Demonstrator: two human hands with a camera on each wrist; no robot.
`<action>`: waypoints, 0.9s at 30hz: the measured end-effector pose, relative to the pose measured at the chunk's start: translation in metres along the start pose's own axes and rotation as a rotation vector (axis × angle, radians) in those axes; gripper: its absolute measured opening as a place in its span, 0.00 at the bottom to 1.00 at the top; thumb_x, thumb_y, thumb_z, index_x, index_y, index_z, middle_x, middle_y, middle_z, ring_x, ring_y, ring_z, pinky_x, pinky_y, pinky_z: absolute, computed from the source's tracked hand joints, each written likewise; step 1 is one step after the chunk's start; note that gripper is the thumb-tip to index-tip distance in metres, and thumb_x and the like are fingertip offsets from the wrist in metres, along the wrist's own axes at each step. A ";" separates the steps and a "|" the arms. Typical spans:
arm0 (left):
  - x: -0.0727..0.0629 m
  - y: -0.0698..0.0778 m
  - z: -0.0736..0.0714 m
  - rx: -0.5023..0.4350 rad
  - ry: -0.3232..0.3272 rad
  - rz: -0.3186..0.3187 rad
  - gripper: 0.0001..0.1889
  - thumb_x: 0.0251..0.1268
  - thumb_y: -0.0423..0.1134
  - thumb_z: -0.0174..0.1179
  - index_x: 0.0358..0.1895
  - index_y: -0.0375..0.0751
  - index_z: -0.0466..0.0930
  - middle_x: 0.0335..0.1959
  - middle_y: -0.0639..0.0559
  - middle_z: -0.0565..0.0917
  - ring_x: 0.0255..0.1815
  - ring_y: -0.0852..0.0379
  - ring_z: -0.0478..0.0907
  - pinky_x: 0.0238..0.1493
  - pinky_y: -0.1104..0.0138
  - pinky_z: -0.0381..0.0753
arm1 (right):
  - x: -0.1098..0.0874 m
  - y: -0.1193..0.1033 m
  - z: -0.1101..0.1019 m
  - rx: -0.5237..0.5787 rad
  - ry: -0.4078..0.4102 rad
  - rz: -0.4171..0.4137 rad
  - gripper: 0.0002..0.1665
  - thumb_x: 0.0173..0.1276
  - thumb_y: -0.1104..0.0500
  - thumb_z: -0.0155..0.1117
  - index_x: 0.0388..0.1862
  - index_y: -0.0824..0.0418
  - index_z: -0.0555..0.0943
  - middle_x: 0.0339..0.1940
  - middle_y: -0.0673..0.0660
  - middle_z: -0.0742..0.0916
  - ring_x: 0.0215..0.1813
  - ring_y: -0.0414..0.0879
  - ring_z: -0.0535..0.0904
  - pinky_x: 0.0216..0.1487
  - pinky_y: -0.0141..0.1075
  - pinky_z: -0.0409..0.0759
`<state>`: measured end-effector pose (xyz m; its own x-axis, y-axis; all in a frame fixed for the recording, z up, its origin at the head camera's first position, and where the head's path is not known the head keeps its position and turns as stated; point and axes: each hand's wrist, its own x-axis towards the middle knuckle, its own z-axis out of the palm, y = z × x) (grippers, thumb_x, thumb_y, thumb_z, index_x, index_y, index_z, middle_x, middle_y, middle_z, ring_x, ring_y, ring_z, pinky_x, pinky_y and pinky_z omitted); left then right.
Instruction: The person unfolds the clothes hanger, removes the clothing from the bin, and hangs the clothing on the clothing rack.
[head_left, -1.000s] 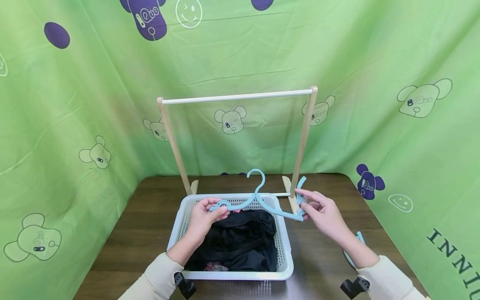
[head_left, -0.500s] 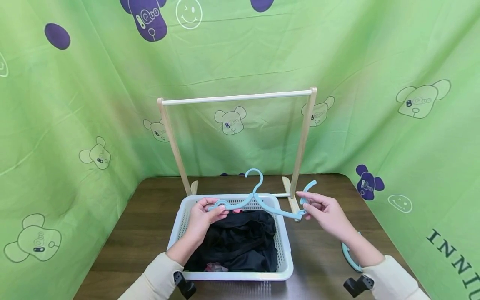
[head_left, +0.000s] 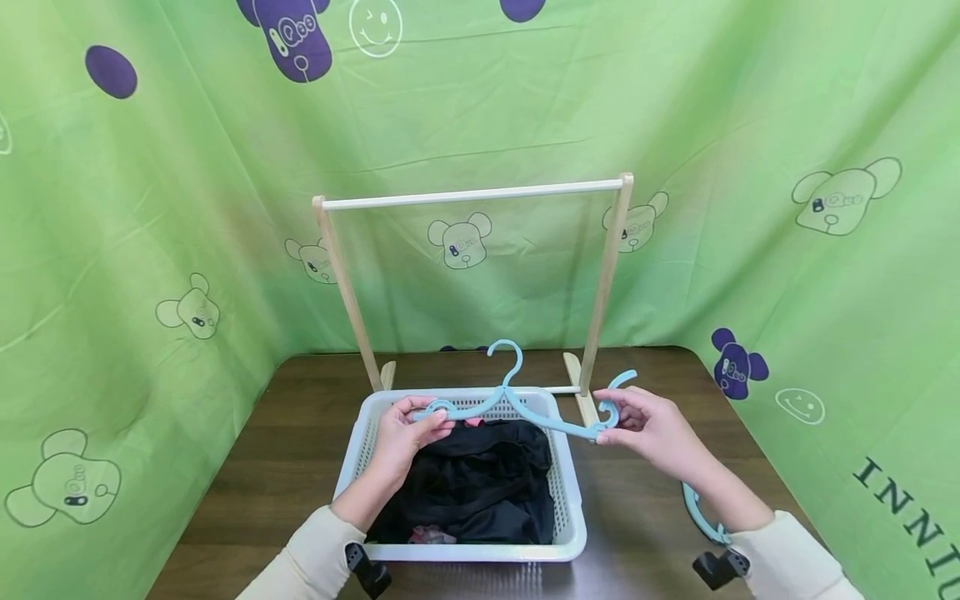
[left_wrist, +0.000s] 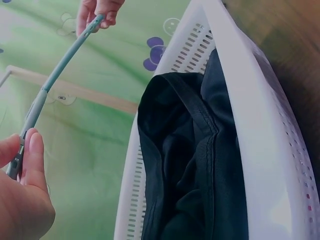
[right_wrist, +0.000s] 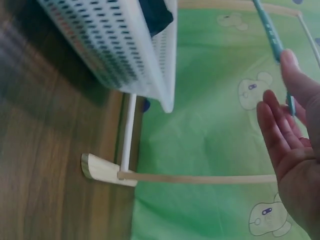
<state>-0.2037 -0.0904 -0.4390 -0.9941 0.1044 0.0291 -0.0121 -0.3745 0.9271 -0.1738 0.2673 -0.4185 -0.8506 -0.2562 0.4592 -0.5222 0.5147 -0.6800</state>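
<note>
A light blue plastic folding hanger [head_left: 551,422] is held level above the far part of a white basket [head_left: 480,552], hook upward. My left hand [head_left: 397,435] pinches its left end between thumb and fingers. My right hand [head_left: 660,429] holds the right end, where a short curved piece sticks up and outward past the fingers. In the left wrist view the left hand [left_wrist: 27,195] grips the hanger near a joint. In the right wrist view the thumb of the right hand [right_wrist: 297,155] lies against the hanger. Black cloth [head_left: 480,479] fills the basket.
Behind the basket stands a wooden rack [head_left: 602,292] with a white top bar [head_left: 472,196]. Another light blue hanger [head_left: 697,512] lies on the brown table [head_left: 247,500], partly hidden by the right forearm. A green printed curtain [head_left: 480,108] surrounds the table.
My right hand has shifted slightly right, and its fingers have changed their hold on the hanger's end. The short curved end piece has swung outward to the right. The left hand has barely moved.
</note>
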 end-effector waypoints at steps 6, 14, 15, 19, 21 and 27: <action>0.001 0.001 -0.002 -0.023 -0.006 -0.001 0.11 0.60 0.17 0.58 0.44 0.26 0.72 0.30 0.44 0.83 0.28 0.52 0.86 0.37 0.63 0.84 | 0.000 0.007 0.004 -0.199 0.151 -0.151 0.31 0.37 0.63 0.84 0.45 0.62 0.84 0.26 0.43 0.77 0.26 0.34 0.72 0.27 0.22 0.71; 0.001 0.001 -0.004 -0.033 0.007 -0.010 0.11 0.60 0.17 0.58 0.45 0.27 0.72 0.30 0.44 0.84 0.28 0.53 0.85 0.36 0.64 0.84 | 0.003 0.011 0.005 -0.379 0.275 -0.312 0.30 0.33 0.50 0.82 0.38 0.61 0.87 0.36 0.53 0.76 0.39 0.47 0.69 0.41 0.36 0.65; 0.000 0.002 -0.004 -0.035 0.009 -0.013 0.11 0.60 0.17 0.58 0.45 0.27 0.72 0.30 0.44 0.84 0.28 0.53 0.85 0.36 0.64 0.84 | 0.004 0.012 0.005 -0.381 0.274 -0.322 0.30 0.33 0.49 0.81 0.38 0.61 0.87 0.38 0.56 0.78 0.43 0.51 0.71 0.45 0.41 0.65; 0.000 0.002 -0.004 -0.031 0.013 -0.017 0.10 0.61 0.18 0.58 0.45 0.27 0.72 0.29 0.43 0.84 0.28 0.54 0.85 0.36 0.64 0.84 | 0.004 0.012 0.004 -0.380 0.249 -0.328 0.30 0.32 0.48 0.82 0.37 0.61 0.86 0.45 0.58 0.84 0.54 0.59 0.74 0.56 0.54 0.64; 0.000 0.002 -0.004 -0.031 0.017 -0.025 0.10 0.61 0.19 0.58 0.44 0.27 0.72 0.29 0.43 0.84 0.28 0.54 0.85 0.36 0.64 0.84 | 0.004 0.012 0.004 -0.385 0.231 -0.332 0.31 0.31 0.49 0.82 0.37 0.61 0.85 0.43 0.57 0.85 0.52 0.56 0.76 0.57 0.52 0.67; 0.000 0.003 -0.004 -0.031 0.039 -0.034 0.10 0.61 0.19 0.58 0.44 0.27 0.72 0.29 0.44 0.84 0.28 0.54 0.85 0.36 0.64 0.84 | 0.003 0.011 0.004 -0.394 0.190 -0.379 0.26 0.37 0.48 0.81 0.34 0.60 0.85 0.36 0.50 0.81 0.41 0.47 0.74 0.45 0.41 0.68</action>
<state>-0.2039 -0.0951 -0.4383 -0.9965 0.0817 -0.0179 -0.0491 -0.3996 0.9154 -0.1821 0.2684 -0.4269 -0.5638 -0.3493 0.7484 -0.6943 0.6912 -0.2005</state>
